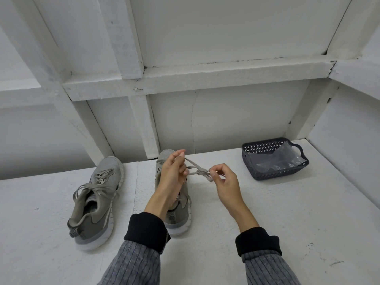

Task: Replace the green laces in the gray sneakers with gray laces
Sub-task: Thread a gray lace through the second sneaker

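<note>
We find the first gray sneaker (96,202) at lower left of the frame, toe toward the top, already threaded with a gray lace whose ends lie loose over the tongue. It is untouched.

At centre stands the second gray sneaker (176,219), likewise toe-up, largely hidden behind the left hand (174,173). That hand is raised above the shoe's forefoot, fingers curled, pinching one run of the gray lace (197,168). From that pinch the lace runs rightward and slightly down across the frame, its long axis near horizontal, to a crossing or knot just beside the right hand (223,179). The right hand, fingers curled, pinches the lace at that crossing.

We judge that the knot lies nearer the right hand, well off to the right of the shoe; tightening calls for drawing it back leftward toward the eyelets. Whether it is a bow or a plain tangle, we cannot tell.

At right, on the white surface (287,212), sits a dark basket (249,159) holding clear plastic. No green lace is visible.
</note>
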Demonstrator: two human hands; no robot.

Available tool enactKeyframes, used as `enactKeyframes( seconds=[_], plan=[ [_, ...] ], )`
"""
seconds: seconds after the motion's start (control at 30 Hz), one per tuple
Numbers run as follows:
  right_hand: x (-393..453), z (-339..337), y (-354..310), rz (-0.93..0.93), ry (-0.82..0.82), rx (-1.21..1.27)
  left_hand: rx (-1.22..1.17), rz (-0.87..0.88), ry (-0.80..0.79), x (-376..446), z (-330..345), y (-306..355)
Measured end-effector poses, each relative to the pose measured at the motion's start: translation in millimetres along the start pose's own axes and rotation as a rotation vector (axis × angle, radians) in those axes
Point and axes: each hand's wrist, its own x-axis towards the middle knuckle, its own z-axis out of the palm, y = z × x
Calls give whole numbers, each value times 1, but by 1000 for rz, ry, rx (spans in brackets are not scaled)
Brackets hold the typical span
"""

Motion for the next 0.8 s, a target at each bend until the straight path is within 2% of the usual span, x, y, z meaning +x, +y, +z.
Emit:
enactKeyframes(
  seconds=[0.2,0.27,0.37,0.4,0.47,0.53,0.67,0.8],
  plan=[
    [6,-14,1,117,146,335,305,70,16,4,-14,11],
    [8,-18,4,150,210,364,352,88,27,6,-16,14],
    [6,-23,9,221,259,456,501,206,74,5,-17,15],
    [6,-24,11,240,260,482,620,287,77,5,-19,14],
    [4,-23,13,261,253,492,1010,435,7,6,-20,12],
    [3,-21,14,263,244,491,1313,454,-127,9,-19,8],
    [3,-20,15,256,257,499,1352,388,-239,7,-15,6],
    [1,-20,14,244,297,471,1434,382,-236,-1,-10,8]
  ],
)
